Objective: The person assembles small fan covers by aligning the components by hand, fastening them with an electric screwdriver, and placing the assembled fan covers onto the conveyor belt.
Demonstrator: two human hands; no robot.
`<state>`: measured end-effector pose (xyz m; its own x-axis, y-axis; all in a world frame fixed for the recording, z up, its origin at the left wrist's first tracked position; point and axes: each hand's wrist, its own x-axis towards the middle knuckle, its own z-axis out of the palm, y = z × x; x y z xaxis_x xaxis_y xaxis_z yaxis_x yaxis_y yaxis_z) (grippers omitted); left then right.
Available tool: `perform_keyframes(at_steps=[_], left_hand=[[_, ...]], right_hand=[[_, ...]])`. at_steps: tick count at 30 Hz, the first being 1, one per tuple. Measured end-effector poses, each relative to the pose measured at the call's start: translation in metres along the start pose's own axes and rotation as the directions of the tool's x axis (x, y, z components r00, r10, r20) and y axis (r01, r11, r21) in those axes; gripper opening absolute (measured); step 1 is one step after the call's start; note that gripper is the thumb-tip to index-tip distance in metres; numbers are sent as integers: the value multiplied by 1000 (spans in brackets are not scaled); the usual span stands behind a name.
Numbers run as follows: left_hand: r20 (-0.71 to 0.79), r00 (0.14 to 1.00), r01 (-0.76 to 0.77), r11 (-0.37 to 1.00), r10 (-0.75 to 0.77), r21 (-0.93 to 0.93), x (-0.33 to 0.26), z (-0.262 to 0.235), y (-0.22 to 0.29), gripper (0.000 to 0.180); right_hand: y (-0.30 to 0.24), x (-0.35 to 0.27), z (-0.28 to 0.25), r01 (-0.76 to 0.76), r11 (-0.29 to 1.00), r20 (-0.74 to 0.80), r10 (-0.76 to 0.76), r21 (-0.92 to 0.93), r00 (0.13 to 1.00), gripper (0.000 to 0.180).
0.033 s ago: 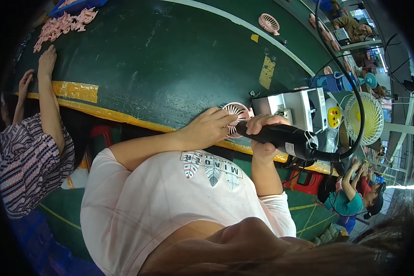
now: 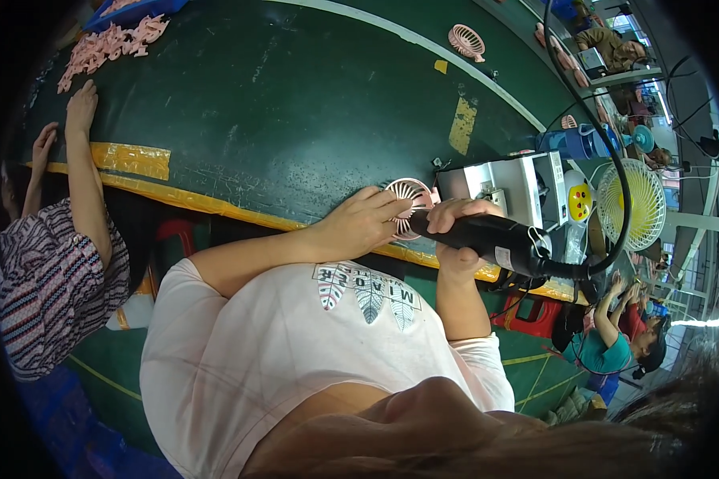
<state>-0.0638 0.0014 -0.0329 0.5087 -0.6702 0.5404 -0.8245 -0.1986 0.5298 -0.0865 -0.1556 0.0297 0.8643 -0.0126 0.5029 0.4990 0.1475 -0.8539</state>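
Note:
A round pink fan housing [image 2: 406, 190] with a slotted grille lies at the bench edge in front of me. My left hand [image 2: 358, 227] grips it from the left, fingers closed over its near side. My right hand [image 2: 460, 220] is wrapped around a black electric screwdriver [image 2: 499, 243] held nearly level. Its tip end points left and meets the housing, close to my left fingertips. The bit and any screw under it are hidden. From the tool's rear end a black cable curves up along the right.
Right of my hands stands a white and grey machine [image 2: 527, 188], with a yellow-green fan [image 2: 631, 206] beyond it. Another pink grille [image 2: 466, 42] lies past the white line. Small pink parts [image 2: 112, 49] are heaped far left, near a co-worker's hands [image 2: 80, 104].

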Motion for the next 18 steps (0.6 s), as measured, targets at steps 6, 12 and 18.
perform_keyframes(at_steps=[6, 12, 18], left_hand=[[-22, 999, -30, 998, 32, 53, -1, 1, -1, 10], [6, 1000, -19, 1000, 19, -1, -5, 2, 2, 12], [-13, 998, -67, 996, 68, 54, -7, 4, 3, 12]], right_hand=[[-24, 10, -21, -47, 998, -74, 44, -33, 996, 70], [-57, 32, -55, 173, 972, -217, -205, -156, 954, 66], [-49, 38, -51, 96, 995, -350, -103, -36, 931, 65]])
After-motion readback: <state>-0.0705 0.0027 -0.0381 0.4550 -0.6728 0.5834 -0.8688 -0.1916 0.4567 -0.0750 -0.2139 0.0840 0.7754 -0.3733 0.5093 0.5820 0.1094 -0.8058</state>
